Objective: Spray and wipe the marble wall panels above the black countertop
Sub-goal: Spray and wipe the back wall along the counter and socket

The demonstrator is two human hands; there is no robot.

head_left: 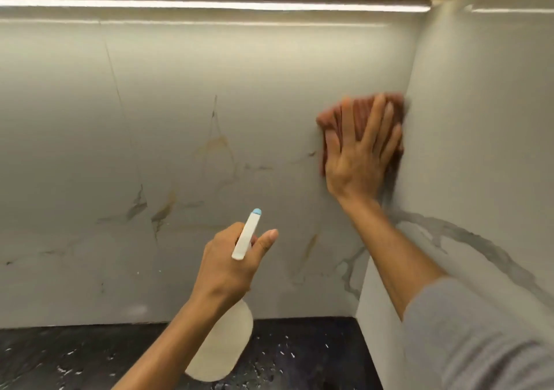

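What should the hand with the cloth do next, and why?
Probably slide the right hand and its reddish cloth leftward along the back marble panel. The cloth is pressed flat right by the corner, and the wide stretch to its left looks unwiped.

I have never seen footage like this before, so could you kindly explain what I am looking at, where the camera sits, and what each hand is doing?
There is no machine here: a person wears a wide-angle camera on the head, looking forward and down at their own bare hands. The right hand presses a reddish-brown cloth flat against the back marble wall panel, close to the corner with the side panel. The left hand holds a white spray bottle by its neck, nozzle pointing toward the wall. Below is the black countertop, flecked with white. A light strip glows above.
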